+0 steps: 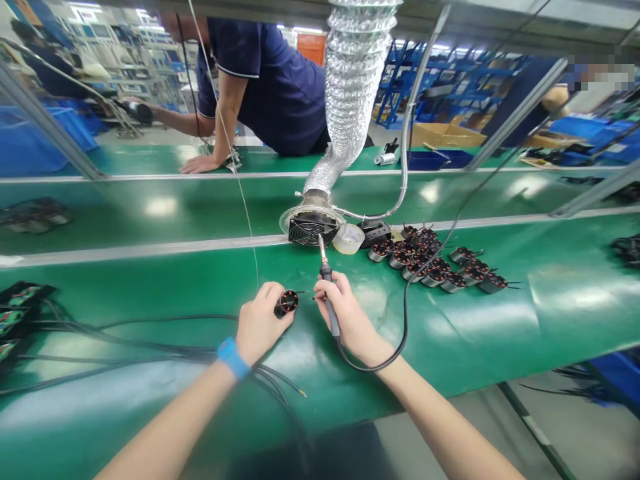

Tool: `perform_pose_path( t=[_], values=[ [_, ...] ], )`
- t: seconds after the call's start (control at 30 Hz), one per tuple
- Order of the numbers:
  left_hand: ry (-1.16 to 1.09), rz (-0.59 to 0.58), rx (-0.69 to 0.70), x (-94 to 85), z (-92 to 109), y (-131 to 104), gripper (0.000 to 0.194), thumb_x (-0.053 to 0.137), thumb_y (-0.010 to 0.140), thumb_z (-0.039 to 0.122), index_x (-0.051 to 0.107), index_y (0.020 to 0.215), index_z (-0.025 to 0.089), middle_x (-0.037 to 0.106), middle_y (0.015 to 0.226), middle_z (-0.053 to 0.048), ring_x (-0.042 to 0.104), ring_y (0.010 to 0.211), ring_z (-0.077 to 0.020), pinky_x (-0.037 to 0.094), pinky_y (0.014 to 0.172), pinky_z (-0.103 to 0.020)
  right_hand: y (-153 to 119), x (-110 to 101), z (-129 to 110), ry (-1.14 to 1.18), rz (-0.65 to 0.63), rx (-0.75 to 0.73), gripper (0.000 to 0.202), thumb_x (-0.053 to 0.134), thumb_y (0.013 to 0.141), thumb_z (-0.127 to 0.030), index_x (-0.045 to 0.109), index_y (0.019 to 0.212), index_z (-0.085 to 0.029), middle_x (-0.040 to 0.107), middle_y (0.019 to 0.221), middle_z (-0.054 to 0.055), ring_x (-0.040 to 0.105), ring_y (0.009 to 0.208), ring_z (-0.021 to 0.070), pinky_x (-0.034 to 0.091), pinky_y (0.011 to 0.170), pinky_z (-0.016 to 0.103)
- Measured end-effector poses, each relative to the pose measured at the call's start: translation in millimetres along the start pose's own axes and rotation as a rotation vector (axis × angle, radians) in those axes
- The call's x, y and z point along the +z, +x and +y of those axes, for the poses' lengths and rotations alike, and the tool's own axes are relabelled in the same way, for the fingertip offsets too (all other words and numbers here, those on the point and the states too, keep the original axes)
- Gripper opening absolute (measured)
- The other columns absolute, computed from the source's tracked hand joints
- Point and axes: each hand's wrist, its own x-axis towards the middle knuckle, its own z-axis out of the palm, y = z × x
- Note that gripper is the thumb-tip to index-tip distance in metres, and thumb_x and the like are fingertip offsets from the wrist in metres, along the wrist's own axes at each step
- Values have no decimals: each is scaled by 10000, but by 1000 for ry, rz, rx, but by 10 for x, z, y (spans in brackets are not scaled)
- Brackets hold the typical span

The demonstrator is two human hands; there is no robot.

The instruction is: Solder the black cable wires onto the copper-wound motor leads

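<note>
My left hand (pixel 261 319), with a blue band at the wrist, is closed around a small round motor stator (pixel 287 303) with copper windings. My right hand (pixel 346 313) grips a soldering iron (pixel 327 272) by its dark handle, its metal tip pointing up and away from me. A thin lead (pixel 311 298) shows between the two hands; what its right end touches is hard to make out. Just beyond the iron's tip stands a round fume-extractor fan (pixel 313 230) with a black grille. Dark cables (pixel 165 343) run across the green bench under my left wrist.
Several similar motors (pixel 423 260) are grouped at right, beside a tape roll (pixel 349 239). A silver duct (pixel 357 73) rises from the fan. The iron's cord (pixel 406 313) loops over my right forearm. Circuit boards (pixel 20 310) lie far left. A co-worker (pixel 270 87) leans across the opposite bench.
</note>
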Motion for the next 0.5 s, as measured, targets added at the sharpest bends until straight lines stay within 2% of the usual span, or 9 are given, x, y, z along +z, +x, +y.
perform_pose_path(
  t=[0.33,0.5],
  values=[
    [-4,-22,-30,-6,3,6,151,630,855,273,570,989,242,653,1082,-22,667,903,-187,473,680,-265,28,-1,-44,-17,19,-24,275,423,929,-80,526,1114,-255,461,1129,76,586,887,178,537,798,335],
    [8,-26,-34,-28,21,15,156,638,849,260,567,986,238,657,1094,-19,671,903,-190,466,668,-271,14,16,-5,-113,-53,-44,352,387,916,-43,512,1178,-244,454,1205,102,559,813,164,500,737,305]
  ],
)
